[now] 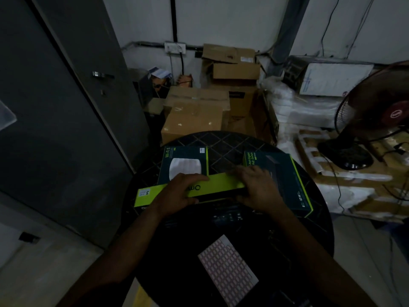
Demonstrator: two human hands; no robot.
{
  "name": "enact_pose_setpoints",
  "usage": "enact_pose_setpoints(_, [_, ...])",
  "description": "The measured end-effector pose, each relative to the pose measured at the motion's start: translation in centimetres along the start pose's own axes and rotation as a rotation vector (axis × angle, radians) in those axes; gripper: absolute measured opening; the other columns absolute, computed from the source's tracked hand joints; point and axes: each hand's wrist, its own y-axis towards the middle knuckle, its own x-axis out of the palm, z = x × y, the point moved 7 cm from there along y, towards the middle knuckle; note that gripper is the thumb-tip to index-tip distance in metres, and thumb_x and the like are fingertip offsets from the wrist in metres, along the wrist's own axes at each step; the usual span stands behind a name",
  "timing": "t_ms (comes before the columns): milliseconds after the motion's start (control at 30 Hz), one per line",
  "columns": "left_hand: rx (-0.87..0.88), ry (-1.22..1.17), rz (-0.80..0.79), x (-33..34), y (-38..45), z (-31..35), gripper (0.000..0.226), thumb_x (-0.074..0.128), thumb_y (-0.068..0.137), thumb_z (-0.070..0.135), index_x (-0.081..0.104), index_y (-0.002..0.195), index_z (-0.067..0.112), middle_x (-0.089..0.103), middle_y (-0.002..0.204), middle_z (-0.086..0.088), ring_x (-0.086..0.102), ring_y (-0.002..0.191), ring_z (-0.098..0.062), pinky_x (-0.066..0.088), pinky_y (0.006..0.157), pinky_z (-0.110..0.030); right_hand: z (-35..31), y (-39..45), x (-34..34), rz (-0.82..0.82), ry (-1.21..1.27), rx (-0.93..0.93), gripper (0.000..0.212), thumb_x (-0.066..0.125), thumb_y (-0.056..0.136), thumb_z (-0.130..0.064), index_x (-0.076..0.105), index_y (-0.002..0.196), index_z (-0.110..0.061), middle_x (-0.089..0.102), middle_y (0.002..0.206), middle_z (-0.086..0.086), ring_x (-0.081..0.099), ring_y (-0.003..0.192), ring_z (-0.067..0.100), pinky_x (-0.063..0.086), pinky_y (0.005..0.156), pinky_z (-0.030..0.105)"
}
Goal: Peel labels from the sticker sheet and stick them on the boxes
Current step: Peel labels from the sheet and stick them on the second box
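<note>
Both our hands rest on the long green box: our left hand (pixel 177 191) lies over its top near the middle with fingers curled round the far edge, gripping it, and our right hand (pixel 257 187) clasps its right end. That long green box (pixel 155 192) sits on the round table (pixel 309 251), in front of two dark boxes (pixel 183 160). We judge it best to hold the box steady and flat, bare face up, before fetching a label. Nearer us, the sticker sheet (pixel 228 269) lies untouched. Both forearms reach forward, wrists bent slightly down.
</note>
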Motion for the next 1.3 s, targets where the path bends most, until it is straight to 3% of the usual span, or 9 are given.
enact_pose_setpoints(100, [-0.004,-0.086,0.062,-2.0,0.1,-0.5,0.073,0.082,0.075,0.019,0.050,0.135,0.045,0.052,0.137,0.019,0.050,0.126,-0.007,0.042,0.105,-0.036,3.0,-1.4,0.2,-0.051,0.291,0.125,0.095,0.075,0.076,-0.060,0.021,0.154,-0.046,0.028,0.161,-0.001,0.035,0.141,0.021,0.038,0.103,0.040])
enact_pose_setpoints(200, [-0.049,-0.237,0.081,-3.1,-0.1,-0.6,0.070,0.078,0.076,0.017,0.050,0.137,0.039,0.052,0.142,0.013,0.049,0.132,-0.009,0.043,0.107,-0.038,1.8,-2.0,0.6,-0.092,0.449,0.063,0.095,0.068,0.087,-0.056,0.005,0.157,-0.045,0.034,0.159,0.000,0.038,0.142,0.021,0.040,0.110,0.044])
enact_pose_setpoints(367, [-0.047,-0.310,0.127,-3.9,-0.9,0.5,0.075,0.070,0.078,0.007,0.043,0.141,0.036,0.049,0.144,0.007,0.049,0.132,-0.015,0.043,0.107,-0.049,-1.4,-0.1,-4.0,0.089,0.446,-0.087,0.074,0.072,0.089,-0.041,0.033,0.151,-0.045,0.049,0.132,0.000,0.050,0.122,0.022,0.046,0.096,0.050])
enact_pose_setpoints(500, [0.003,-0.331,0.224,-5.3,-0.7,3.4,0.081,0.076,0.084,0.014,0.033,0.144,0.048,0.043,0.148,0.013,0.045,0.135,-0.006,0.045,0.105,-0.029,-3.8,1.7,-6.8,0.039,0.172,-0.181,0.075,0.073,0.085,-0.048,0.032,0.146,-0.058,0.048,0.130,-0.004,0.048,0.117,0.022,0.045,0.092,0.048])
enact_pose_setpoints(667, [0.058,-0.213,0.295,-5.8,0.0,3.8,0.051,0.081,0.080,0.022,0.063,0.124,0.042,0.049,0.143,0.012,0.042,0.136,-0.001,0.038,0.100,-0.013,-5.4,3.4,-5.9,-0.025,-0.116,-0.243,0.073,0.070,0.086,-0.049,0.030,0.146,-0.061,0.045,0.144,-0.002,0.042,0.128,0.024,0.025,0.088,0.035])
enact_pose_setpoints(800, [0.003,-0.257,0.322,-3.9,-0.9,1.2,0.046,0.081,0.073,0.035,0.066,0.116,0.044,0.052,0.140,0.011,0.044,0.134,0.000,0.040,0.105,-0.017,-5.3,2.7,-3.5,-0.047,-0.109,-0.244,0.070,0.070,0.084,-0.046,0.038,0.146,-0.055,0.049,0.146,0.003,0.048,0.128,0.029,0.035,0.092,0.043])
enact_pose_setpoints(967, [-0.027,-0.292,0.421,-3.0,-1.1,0.8,0.050,0.085,0.074,0.023,0.068,0.115,0.045,0.048,0.141,0.023,0.044,0.136,-0.004,0.040,0.107,-0.020,-4.8,1.4,-3.0,0.087,-0.068,-0.157,0.068,0.074,0.082,-0.038,0.046,0.143,-0.049,0.049,0.150,0.004,0.047,0.133,0.029,0.037,0.106,0.052])
enact_pose_setpoints(1133, [-0.060,-0.355,0.507,-2.3,-1.0,1.4,0.051,0.085,0.073,0.010,0.070,0.117,0.031,0.057,0.134,0.016,0.045,0.134,0.001,0.045,0.102,-0.018,-7.8,1.2,-2.4,0.362,0.007,-0.150,0.035,0.070,0.086,-0.040,0.071,0.120,-0.038,0.066,0.126,-0.003,0.059,0.111,0.026,0.045,0.090,0.048])
enact_pose_setpoints(1300, [-0.016,-0.289,0.496,-2.6,-1.2,1.9,0.049,0.082,0.076,0.010,0.068,0.120,0.027,0.060,0.130,0.019,0.047,0.132,0.003,0.039,0.106,-0.017,-9.7,1.4,-1.7,0.536,0.067,-0.053,0.019,0.073,0.086,-0.036,0.076,0.104,-0.042,0.070,0.110,-0.017,0.060,0.100,0.022,0.042,0.091,0.047])
